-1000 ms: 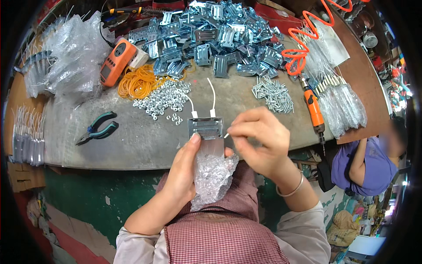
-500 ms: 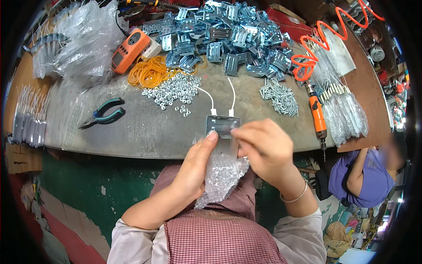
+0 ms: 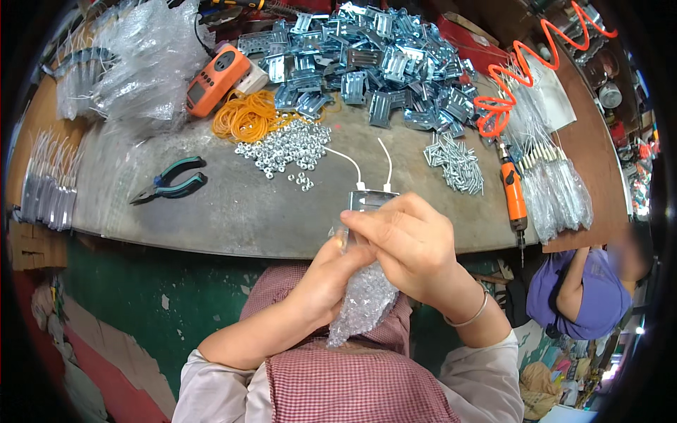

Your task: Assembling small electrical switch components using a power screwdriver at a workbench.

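Observation:
Just in front of the bench edge, my left hand [image 3: 321,278] is closed around a flat part sheathed in clear bubble wrap [image 3: 363,303]. A shiny metal bracket [image 3: 365,200] sits at the top of this part. Two white wires [image 3: 344,156] rise from it with white sleeves at their base. My right hand [image 3: 412,247] reaches across the bracket's front, its thumb and fingers pinched together near the bracket's left edge. Whatever lies between those fingertips is hidden.
Metal brackets [image 3: 381,56] are heaped at the back. Nuts [image 3: 285,146], rubber bands [image 3: 243,116], screws [image 3: 453,163], pliers [image 3: 169,182] and an orange power screwdriver [image 3: 514,190] lie around. An orange meter [image 3: 217,81] stands back left. Wrapped parts [image 3: 557,187] lie right, near another person [image 3: 582,289].
My right hand has moved left across the bracket's front, from its right edge to its left. The wrapped part and bracket have shifted slightly right in view.

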The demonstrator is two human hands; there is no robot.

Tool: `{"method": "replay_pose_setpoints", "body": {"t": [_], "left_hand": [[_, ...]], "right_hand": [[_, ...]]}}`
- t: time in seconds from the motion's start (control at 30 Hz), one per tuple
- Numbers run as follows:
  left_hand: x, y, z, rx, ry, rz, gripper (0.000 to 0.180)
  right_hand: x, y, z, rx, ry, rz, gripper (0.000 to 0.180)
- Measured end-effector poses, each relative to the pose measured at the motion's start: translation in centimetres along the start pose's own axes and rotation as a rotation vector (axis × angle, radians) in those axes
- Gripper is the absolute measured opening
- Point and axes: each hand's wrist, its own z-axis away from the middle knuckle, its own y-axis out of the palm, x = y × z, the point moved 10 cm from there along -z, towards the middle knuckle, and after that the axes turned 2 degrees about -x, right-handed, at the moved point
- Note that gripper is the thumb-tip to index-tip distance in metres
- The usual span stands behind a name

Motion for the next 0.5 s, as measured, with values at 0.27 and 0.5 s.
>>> {"method": "replay_pose_setpoints", "body": {"t": [0.27,0.5], "left_hand": [[-0.7,0.4,-0.3,0.028,0.021,-0.103,0.041],[-3.9,1.5,0.0,0.047,0.293,-0.874,0.060]], "right_hand": [[-0.4,1.7,0.3,0.192,-0.050,0.111,0.049],[-3.8,2.2,4.9,0.072,0.326,0.019,0.089]]}}
